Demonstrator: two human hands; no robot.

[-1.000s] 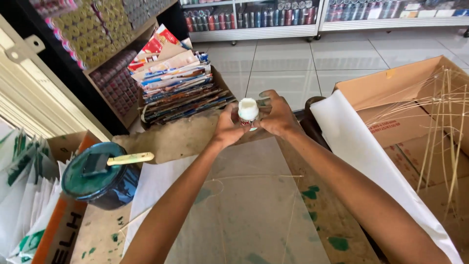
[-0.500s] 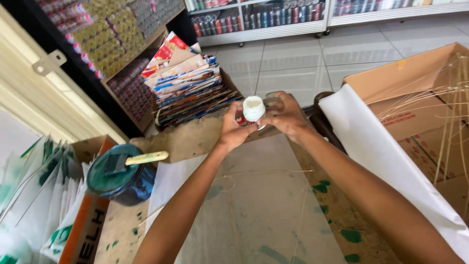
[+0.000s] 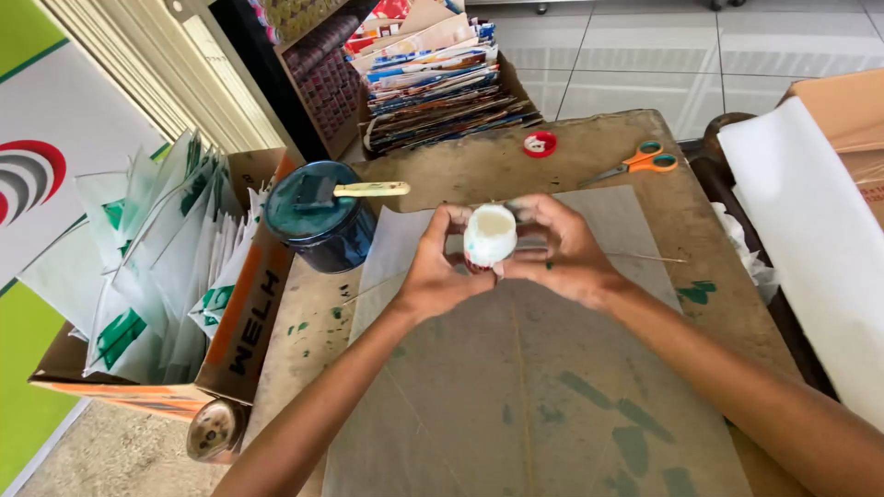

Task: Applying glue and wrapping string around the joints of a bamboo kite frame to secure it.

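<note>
White little jar point(image 3: 489, 236) sits between both our hands, left hand point(image 3: 440, 267) and right hand point(image 3: 557, 250) wrapped round it above the paper sheet point(image 3: 552, 396). Lid's off from what we see, red cap point(image 3: 540, 143) well apart. Paint can point(image 3: 320, 213) with brush point(image 3: 354, 190) waits untouched.

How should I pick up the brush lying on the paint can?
Probably best to grab the brush by its pale handle, coming from the right. The handle sticks out sideways past the rim of the dark can, while the bristle end lies over the paint.
</note>
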